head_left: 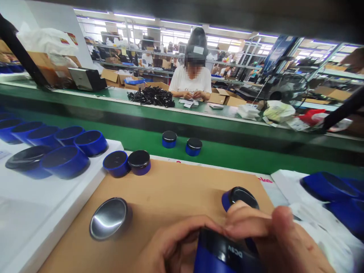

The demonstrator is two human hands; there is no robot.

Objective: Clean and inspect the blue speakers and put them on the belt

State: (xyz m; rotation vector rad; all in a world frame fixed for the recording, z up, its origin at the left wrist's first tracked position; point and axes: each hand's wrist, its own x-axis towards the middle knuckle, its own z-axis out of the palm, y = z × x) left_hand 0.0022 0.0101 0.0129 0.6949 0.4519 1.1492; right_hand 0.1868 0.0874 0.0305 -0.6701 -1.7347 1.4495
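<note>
Close to the camera, a round blue-and-black device [218, 252] marked "DC5V" is held tilted, its lower part cut off by the frame edge. My left hand [173, 242] wraps around its left side, fingers closed on it. From the right, my right hand [292, 239] is on the device's upper edge with its fingertips pressed together and the thumb raised. Just behind the right fingers, another blue-and-black device [244, 197] stands on the brown board [170, 189], partly hidden. A shiny dark round piece [109, 219] sits tilted on the board's left side.
Two devices stand at the board's far left corner, and two more devices [169, 139] on the green belt [227, 155]. Several fill the white foam tray [93, 189] at left; others lie at right beside white plastic [321, 227]. Across the belt, a person [190, 79] works near black cables [152, 96].
</note>
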